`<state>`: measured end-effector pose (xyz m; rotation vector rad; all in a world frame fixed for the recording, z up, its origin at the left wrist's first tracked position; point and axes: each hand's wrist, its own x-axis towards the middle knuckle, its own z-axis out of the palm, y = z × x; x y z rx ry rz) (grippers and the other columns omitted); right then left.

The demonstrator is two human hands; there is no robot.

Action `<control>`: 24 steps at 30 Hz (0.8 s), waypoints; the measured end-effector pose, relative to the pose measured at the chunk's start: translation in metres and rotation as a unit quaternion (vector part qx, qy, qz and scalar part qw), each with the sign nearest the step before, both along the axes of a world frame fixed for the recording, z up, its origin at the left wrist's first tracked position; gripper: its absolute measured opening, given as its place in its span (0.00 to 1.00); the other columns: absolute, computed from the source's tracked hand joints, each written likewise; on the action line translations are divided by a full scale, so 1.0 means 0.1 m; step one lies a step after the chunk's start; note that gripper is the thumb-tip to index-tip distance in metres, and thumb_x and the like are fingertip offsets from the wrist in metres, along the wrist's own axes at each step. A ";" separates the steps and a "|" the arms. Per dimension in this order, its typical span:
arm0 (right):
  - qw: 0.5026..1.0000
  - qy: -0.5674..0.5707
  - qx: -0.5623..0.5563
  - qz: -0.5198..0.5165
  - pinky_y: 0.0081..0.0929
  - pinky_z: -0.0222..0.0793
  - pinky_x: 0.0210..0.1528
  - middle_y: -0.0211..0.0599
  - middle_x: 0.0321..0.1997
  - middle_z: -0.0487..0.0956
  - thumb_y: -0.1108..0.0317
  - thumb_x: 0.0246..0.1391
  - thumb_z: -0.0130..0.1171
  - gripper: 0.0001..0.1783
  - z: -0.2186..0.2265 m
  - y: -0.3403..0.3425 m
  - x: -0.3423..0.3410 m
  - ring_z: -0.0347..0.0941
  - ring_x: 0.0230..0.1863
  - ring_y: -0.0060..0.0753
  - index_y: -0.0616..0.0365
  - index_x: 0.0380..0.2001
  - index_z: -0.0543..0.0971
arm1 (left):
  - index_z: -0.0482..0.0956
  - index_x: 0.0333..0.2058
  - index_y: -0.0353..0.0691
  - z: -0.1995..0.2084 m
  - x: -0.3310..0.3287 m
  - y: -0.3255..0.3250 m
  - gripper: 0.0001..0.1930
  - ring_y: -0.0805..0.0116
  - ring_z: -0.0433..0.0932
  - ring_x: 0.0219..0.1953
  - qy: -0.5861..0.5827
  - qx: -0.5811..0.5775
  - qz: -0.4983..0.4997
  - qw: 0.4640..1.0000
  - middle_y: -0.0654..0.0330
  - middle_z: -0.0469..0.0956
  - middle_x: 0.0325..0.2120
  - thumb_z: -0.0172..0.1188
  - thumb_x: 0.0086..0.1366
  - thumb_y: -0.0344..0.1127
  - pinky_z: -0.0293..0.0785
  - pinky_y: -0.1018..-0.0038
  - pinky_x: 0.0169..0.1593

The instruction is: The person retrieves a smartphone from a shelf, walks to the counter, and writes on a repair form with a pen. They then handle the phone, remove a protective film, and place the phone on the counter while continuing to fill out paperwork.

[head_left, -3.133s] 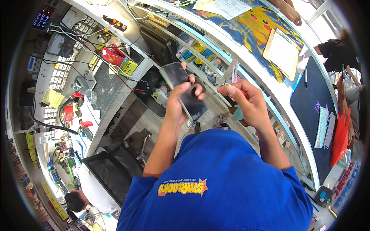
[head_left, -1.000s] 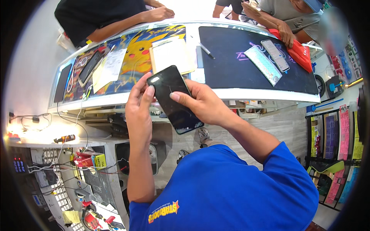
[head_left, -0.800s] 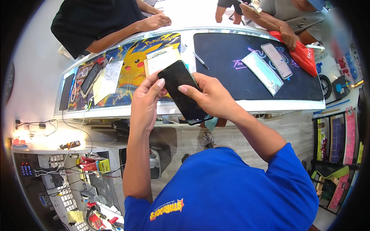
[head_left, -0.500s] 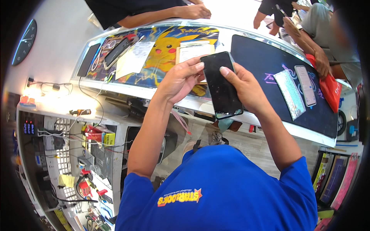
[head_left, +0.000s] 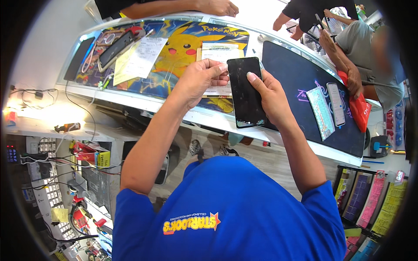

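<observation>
A black smartphone (head_left: 246, 93) is held upright over the counter's near edge, its dark screen toward me. Marks like cracks or chips show along its lower edge. My right hand (head_left: 273, 95) grips it from the right, thumb on the screen and fingers behind. At the phone's upper left edge, my left hand (head_left: 203, 79) is closed, thumb against curled fingers. Whether anything small sits in that pinch is hidden. Behind the hands, a paper form (head_left: 220, 50) lies on a brown envelope or board on the counter.
Papers (head_left: 141, 56) and another phone (head_left: 116, 50) lie on the cartoon mat at left. On the dark mat (head_left: 287, 65) rest a lit phone (head_left: 335, 104) and a shiny patterned case (head_left: 321, 114). A person's hand holds a red bag (head_left: 359, 104). Another person's forearm (head_left: 174, 6) leans across the far edge.
The view has shifted slightly. The left thumb has slid up off the screen's edge, and its fingers have curled closer together. The right hand still holds the smartphone, now more upright.
</observation>
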<state>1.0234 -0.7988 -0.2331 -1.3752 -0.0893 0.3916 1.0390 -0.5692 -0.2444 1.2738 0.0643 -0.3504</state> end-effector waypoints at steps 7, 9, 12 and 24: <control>0.999 0.021 -0.009 -0.025 0.20 0.80 0.44 0.36 0.47 0.85 0.58 0.76 0.57 0.20 -0.01 0.13 -0.04 0.81 0.41 0.17 0.64 0.58 0.77 | 0.78 0.47 0.33 0.07 -0.03 0.09 0.15 0.71 0.84 0.43 0.013 -0.007 -0.011 1.000 0.56 0.84 0.41 0.66 0.75 0.41 0.83 0.75 0.51; 0.999 0.015 -0.013 -0.035 0.20 0.80 0.43 0.36 0.47 0.85 0.58 0.76 0.57 0.20 -0.03 0.17 -0.05 0.81 0.40 0.17 0.64 0.57 0.77 | 0.78 0.48 0.32 0.00 0.00 0.16 0.16 0.70 0.85 0.43 0.007 0.004 -0.023 1.000 0.55 0.84 0.41 0.67 0.74 0.40 0.84 0.76 0.51; 0.999 0.018 -0.017 -0.037 0.20 0.81 0.42 0.36 0.46 0.85 0.58 0.76 0.57 0.20 -0.08 0.15 -0.06 0.82 0.39 0.18 0.64 0.56 0.78 | 0.79 0.48 0.32 -0.03 0.00 0.21 0.16 0.70 0.86 0.44 0.011 -0.017 -0.027 0.999 0.55 0.85 0.42 0.68 0.74 0.40 0.85 0.76 0.51; 0.999 0.025 -0.024 -0.032 0.18 0.81 0.42 0.33 0.44 0.85 0.58 0.76 0.57 0.19 -0.07 0.17 -0.06 0.82 0.38 0.15 0.63 0.57 0.78 | 0.80 0.50 0.30 -0.05 0.07 0.25 0.16 0.71 0.87 0.45 0.029 -0.013 -0.042 0.999 0.53 0.85 0.42 0.66 0.75 0.39 0.86 0.78 0.51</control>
